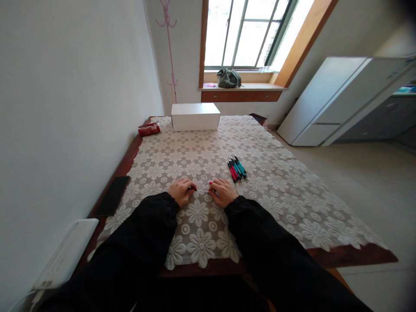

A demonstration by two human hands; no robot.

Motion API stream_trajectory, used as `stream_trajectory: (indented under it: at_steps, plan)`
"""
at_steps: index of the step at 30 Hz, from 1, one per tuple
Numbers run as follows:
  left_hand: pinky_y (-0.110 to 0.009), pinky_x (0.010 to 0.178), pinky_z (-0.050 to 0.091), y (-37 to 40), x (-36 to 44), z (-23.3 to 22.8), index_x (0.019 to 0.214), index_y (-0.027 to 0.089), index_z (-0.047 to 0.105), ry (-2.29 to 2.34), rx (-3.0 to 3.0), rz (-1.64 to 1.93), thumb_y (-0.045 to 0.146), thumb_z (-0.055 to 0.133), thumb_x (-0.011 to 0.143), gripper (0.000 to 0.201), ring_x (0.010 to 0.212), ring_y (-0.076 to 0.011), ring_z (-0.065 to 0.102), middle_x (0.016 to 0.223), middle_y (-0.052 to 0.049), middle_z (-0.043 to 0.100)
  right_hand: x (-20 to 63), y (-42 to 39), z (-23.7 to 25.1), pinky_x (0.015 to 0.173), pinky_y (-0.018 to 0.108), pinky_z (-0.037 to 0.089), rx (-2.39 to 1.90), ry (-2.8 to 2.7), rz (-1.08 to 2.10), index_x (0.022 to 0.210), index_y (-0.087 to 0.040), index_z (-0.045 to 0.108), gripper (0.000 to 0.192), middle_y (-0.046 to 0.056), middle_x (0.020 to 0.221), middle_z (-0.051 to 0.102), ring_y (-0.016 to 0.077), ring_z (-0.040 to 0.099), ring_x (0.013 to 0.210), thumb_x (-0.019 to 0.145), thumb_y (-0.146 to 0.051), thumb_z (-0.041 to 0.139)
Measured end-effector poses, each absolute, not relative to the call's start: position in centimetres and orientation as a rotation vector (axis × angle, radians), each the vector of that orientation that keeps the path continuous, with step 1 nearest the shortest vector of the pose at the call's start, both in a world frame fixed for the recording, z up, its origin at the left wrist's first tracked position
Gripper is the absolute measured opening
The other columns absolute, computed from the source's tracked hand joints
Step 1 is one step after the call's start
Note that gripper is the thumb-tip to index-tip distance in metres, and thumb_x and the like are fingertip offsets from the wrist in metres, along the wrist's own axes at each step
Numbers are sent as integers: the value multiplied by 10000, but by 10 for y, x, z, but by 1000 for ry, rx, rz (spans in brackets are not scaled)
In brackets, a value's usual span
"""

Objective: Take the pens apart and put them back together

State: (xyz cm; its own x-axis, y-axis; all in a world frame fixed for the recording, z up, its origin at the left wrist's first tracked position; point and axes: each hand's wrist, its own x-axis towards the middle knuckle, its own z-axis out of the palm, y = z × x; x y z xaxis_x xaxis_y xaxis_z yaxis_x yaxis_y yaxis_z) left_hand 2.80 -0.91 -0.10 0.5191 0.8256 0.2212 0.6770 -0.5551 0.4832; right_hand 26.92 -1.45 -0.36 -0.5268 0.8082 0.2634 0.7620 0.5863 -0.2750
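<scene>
**A:** ok so what've you got in your hands right now?

**B:** Your left hand [181, 190] and right hand [222, 192] sit close together on the lace tablecloth [201, 247], both pinched on a thin pen part [203, 190] stretched between them. The left fingers are closed on its dark end, the right on a pinkish end. It's too small to tell exactly which piece it is.

**A:** and the rest of the pens?

**B:** There's a bunch of red and teal pens [237, 168] lying near your right hand, at about 1 o'clock from it, not touching it. A white box [195, 116] is way up at 12 o'clock, with a red packet [149, 129] just beside it at its 9 o'clock. A black phone [112, 195] lies at 9 o'clock from your left hand, on the table edge.
</scene>
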Motion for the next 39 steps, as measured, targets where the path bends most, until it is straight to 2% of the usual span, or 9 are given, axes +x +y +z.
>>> stream_trajectory:
  at_steps: [10,23,39]
  plan:
    - [-394,896,463,-9,27,-4,936,218,659,1285,2434,631,194,585,825,136,980,-231,588,983,-50,683,271,-11,-8,830,339,370,-1288,-2439,212,832,-220,606,39,38,904,620,212,531,914,855,-202,580]
    - [-334,857,496,-6,25,-5,952,219,648,1186,2448,792,177,606,835,132,945,-190,612,1002,-48,653,273,-9,-11,834,326,378,-1292,-2430,230,866,-222,600,37,30,913,623,209,530,921,873,-206,568]
    - [-347,869,507,-9,26,-4,948,217,651,1170,2487,902,136,609,831,147,949,-194,609,1008,-54,656,274,-8,-13,845,310,401,-1295,-2412,240,863,-212,613,46,39,900,621,199,535,907,867,-192,572]
